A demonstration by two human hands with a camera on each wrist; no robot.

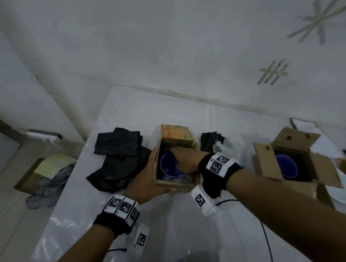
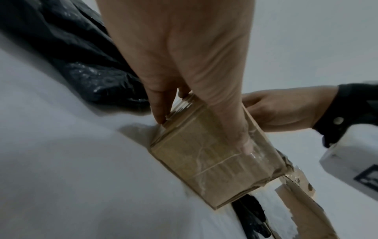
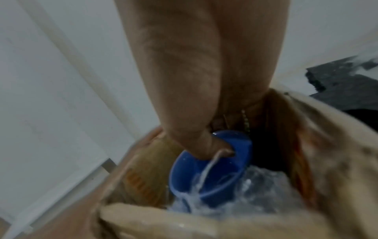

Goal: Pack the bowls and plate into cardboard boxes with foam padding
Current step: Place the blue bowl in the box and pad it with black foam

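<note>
Setting: A white tabletop (image 1: 191, 218) stood against a pale wall, seen from above by a head camera.
Small box: An open cardboard box (image 1: 176, 184) sat near the middle of the tabletop, its orange printed flap (image 1: 176, 133) standing up on the far side.
Left hand: The left hand (image 1: 148, 178) clasped the small box from its left side, thumb along the near wall and fingers curled round the far-left corner, so its grip was closed on the box. The left wrist view showed the thumb (image 2: 239, 129) pressed flat on the taped cardboard.
Right hand: The right hand (image 1: 184, 159) reached down into the small box. In the right wrist view the thumb (image 3: 206, 148) hooked over the rim of the bowl; its grip was closed on the bowl, though the other fingers were hidden behind it.
Blue bowl: A blue bowl (image 3: 212, 174) sat tilted inside the small box, with clear plastic wrap (image 3: 259, 190) bunched beside it.
Foam: Black foam pieces (image 1: 118, 158) lay piled toward the left edge of the tabletop, touching the small box. More dark foam (image 1: 209, 141) lay just behind the right wrist.
Second box: A larger open carton (image 1: 287, 166) stood toward the right edge, holding a second blue bowl (image 1: 287, 166) on dark padding.
Plate: A white plate (image 1: 344, 189) showed at the right edge, partly under the carton's flap.
Floor: A box of papers and grey cloth (image 1: 46, 174) lay on the floor to the left.
</note>
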